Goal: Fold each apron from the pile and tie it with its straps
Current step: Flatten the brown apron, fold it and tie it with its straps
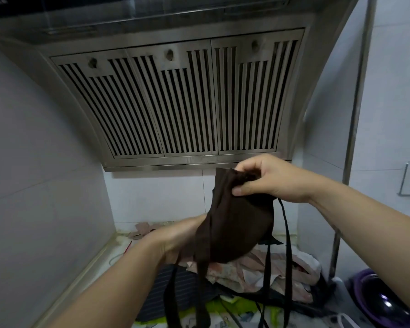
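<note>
Apron (232,223) — top in tight grip of right hand (268,179); left hand (175,237) grip hidden, unclear.

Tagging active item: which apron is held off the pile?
The dark brown cloth apron, held by left hand and right hand; pink floral apron, dark striped apron, lime-green apron lie below.

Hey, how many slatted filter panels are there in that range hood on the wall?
3, side by side across the range hood: left filter panel, middle filter panel, right filter panel. All three are in full view, so none looks hidden.
</note>
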A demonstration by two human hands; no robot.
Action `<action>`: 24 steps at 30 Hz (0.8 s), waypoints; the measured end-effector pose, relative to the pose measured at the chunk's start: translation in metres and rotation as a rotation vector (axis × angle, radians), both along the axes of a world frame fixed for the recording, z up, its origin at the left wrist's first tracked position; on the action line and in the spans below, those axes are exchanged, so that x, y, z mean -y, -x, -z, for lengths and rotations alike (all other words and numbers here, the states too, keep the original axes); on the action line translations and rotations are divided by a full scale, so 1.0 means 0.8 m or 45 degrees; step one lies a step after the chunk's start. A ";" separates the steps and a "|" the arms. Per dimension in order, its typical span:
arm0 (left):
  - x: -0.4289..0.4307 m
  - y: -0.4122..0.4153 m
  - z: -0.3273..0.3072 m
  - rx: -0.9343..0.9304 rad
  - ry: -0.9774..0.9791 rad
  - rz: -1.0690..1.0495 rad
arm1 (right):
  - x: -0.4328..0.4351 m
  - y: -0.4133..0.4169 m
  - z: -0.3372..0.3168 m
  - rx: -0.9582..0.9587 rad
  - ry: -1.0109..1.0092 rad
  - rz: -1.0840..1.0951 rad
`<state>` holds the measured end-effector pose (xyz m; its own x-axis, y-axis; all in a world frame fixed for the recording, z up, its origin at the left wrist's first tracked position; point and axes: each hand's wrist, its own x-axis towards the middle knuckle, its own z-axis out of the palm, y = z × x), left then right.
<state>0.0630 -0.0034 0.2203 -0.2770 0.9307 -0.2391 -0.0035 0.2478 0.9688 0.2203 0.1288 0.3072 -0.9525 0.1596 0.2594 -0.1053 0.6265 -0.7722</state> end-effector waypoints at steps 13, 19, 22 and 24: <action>-0.011 -0.006 -0.015 -0.371 -0.772 -0.381 | 0.013 0.008 0.022 -0.028 0.223 0.227; -0.015 0.004 -0.002 -0.329 -0.775 -0.624 | 0.023 0.004 0.049 0.077 0.424 0.223; -0.017 -0.003 0.004 -0.401 -0.802 -0.687 | 0.025 0.009 0.048 0.038 0.370 0.304; -0.017 -0.009 0.006 -0.438 -0.811 -0.720 | 0.025 0.010 0.048 0.059 0.290 0.312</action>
